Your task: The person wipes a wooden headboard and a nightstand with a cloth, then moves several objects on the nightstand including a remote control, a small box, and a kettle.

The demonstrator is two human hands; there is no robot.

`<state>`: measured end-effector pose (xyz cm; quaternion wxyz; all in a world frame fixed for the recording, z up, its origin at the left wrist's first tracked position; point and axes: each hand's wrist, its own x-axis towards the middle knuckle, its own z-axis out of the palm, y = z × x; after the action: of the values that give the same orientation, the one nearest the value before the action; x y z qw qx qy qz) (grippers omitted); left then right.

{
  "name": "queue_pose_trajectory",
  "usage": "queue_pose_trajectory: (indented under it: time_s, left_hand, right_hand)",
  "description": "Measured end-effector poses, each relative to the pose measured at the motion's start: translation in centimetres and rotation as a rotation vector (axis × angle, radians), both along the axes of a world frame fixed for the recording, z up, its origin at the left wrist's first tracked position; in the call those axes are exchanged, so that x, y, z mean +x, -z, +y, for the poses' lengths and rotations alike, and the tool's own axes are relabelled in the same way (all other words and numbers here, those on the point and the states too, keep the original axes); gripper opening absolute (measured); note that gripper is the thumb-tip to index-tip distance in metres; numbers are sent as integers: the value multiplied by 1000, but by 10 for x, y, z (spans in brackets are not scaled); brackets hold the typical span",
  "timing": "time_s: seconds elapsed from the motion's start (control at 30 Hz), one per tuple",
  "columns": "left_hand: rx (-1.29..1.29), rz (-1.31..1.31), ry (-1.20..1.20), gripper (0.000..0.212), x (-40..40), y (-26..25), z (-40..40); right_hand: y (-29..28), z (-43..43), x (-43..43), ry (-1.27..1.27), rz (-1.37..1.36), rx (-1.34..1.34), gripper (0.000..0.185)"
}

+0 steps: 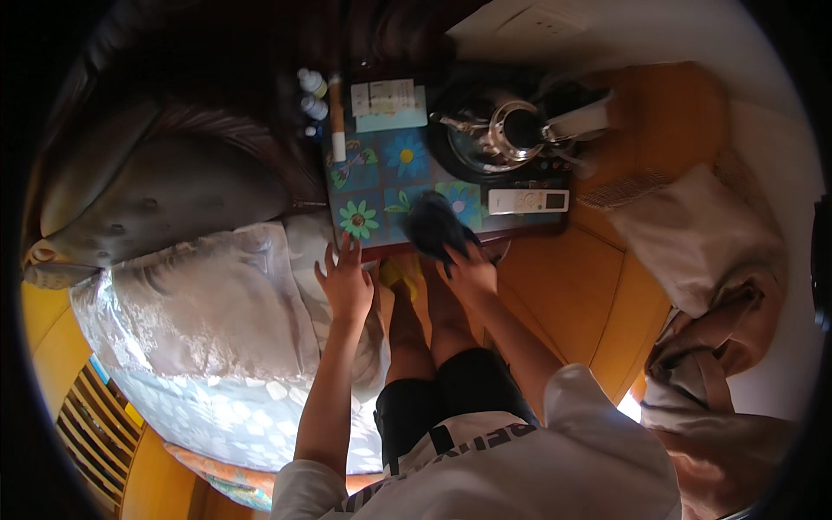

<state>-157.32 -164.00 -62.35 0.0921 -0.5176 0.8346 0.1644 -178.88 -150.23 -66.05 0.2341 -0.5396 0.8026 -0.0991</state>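
My right hand [471,272] grips a dark, blurred cloth-like item [437,226] over the near edge of a small table with a flower-patterned cover [383,185]. To its left, my left hand [346,276] holds nothing, its fingers spread at the table's near left corner, beside a green flower print. A white remote control [530,201] lies at the table's right side. Behind it a shiny metal kettle [517,133] stands on a dark round-plated appliance. Papers [389,104] lie at the back of the table.
Small white bottles [313,107] and a brown-and-white stick-like object [337,117] are at the table's back left. A dark leather sofa [195,175] with a shiny cloth [214,299] is on the left. Curtain fabric [702,240] hangs at the right, by wooden panels [578,286].
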Motion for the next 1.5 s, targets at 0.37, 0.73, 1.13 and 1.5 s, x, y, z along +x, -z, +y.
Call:
queue_pose_trajectory:
  time_s: [0.37,0.73,1.13,1.5]
  left_hand:
    - [-256,507,439,47,-205,5,7]
    - [185,600,348,50,-188,12,33]
    - [265,670,-479,44,4,-62,56]
    - [131,714,-637,51,12,-86,45]
  right_hand:
    - [-101,127,-12,345,-256,190,29]
    - [-134,104,-26,394,-400,96,34]
    - [-88,-104,-32,57,-281,-301,53]
    - [-32,-145,28,257,-379,-441,41]
